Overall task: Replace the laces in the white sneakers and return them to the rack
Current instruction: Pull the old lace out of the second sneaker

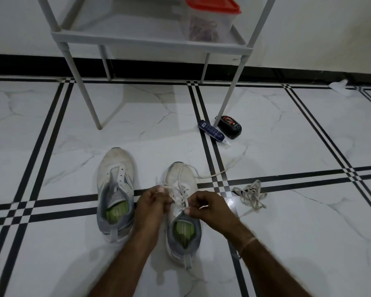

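Note:
Two white sneakers with grey heels and green insoles stand side by side on the tiled floor. The left sneaker (pixel 115 189) has bare eyelets and no lace. The right sneaker (pixel 181 181) carries a white lace (pixel 180 195) through its eyelets, with one end trailing off to the right across the floor. My left hand (pixel 151 203) pinches the lace at the shoe's left side. My right hand (pixel 210 207) pinches the lace at the tongue, on the right side. A loose lace (pixel 250 195) lies bunched on the floor to the right.
The grey shoe rack (pixel 137 38) stands against the wall ahead, its lowest shelf holding a clear box with an orange lid (pixel 210 16). A dark blue tube (pixel 212 131) and a black shoe-polish sponge (pixel 230 126) lie beside the rack's right front leg. A white scrap (pixel 338 85) lies far right.

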`<control>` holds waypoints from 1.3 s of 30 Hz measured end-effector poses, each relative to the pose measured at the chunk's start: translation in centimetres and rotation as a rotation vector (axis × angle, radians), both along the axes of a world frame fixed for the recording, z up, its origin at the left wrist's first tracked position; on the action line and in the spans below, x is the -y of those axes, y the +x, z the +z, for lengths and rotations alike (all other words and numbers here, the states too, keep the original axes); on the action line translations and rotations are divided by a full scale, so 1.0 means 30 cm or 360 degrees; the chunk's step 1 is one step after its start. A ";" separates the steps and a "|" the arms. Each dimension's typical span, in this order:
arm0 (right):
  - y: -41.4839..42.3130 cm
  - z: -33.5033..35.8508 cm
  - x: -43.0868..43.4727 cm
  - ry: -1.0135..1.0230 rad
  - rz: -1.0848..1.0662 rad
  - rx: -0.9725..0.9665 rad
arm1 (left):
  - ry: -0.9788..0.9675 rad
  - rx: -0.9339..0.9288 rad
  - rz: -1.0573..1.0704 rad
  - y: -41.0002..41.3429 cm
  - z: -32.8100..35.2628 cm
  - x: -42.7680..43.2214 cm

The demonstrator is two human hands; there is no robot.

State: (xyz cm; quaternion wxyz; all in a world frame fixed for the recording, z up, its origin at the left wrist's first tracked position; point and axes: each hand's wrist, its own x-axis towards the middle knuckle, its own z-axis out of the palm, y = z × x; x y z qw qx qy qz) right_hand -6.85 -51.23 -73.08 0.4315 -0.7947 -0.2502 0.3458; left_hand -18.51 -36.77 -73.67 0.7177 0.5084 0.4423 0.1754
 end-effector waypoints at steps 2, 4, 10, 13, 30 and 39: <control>-0.007 -0.012 -0.009 -0.0022 0.0010 0.0133 | 0.0135 -0.0048 -0.0187 -0.027 0.005 0.031; -0.024 -0.026 -0.014 0.0039 -0.0030 0.0223 | 0.0373 -0.0093 -0.0428 -0.058 -0.010 0.052; -0.043 0.042 -0.067 0.0292 -0.0033 -0.0116 | 0.0917 -0.0174 -0.0715 -0.106 -0.031 0.058; -0.043 0.041 -0.103 0.0402 -0.0138 -0.0319 | 0.0891 -0.0204 -0.0680 -0.098 -0.022 0.061; 0.010 0.088 -0.009 0.0439 -0.0431 -0.0810 | 0.0737 -0.0177 -0.0523 -0.083 -0.029 0.081; 0.135 0.111 0.091 0.0828 -0.1330 -0.0876 | -0.0601 0.0410 0.0481 0.005 0.110 -0.146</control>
